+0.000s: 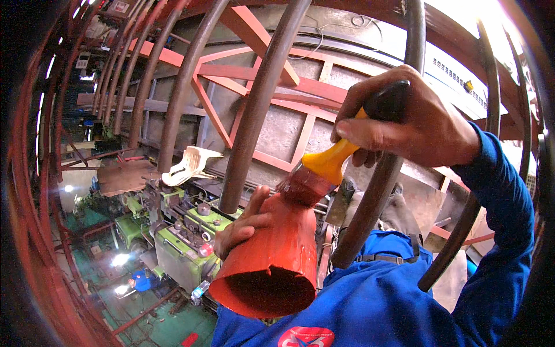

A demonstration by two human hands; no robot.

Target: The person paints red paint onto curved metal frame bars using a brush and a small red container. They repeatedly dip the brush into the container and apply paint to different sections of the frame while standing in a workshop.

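My left hand (pixel 244 228) wraps its fingers round the side of a red, paint-coated container (pixel 277 246). The container's wide, ragged-edged mouth faces down toward me and looks dark inside. In my closed right hand (pixel 399 118) is a paintbrush (pixel 329 162) with a yellow and black handle. Its reddish, paint-wet bristles meet the narrower far end of the container. Whether they touch its outer wall or dip into an opening there, I cannot tell. Part of my left palm is hidden behind the container.
Brown metal bars (pixel 260 104) run close around my arms, one just behind my right hand. Red-painted beams (pixel 306 136) form a frame beyond. Far below at left are green machines (pixel 179 254), a cream plastic chair (pixel 191 165) and a person in blue (pixel 141 281).
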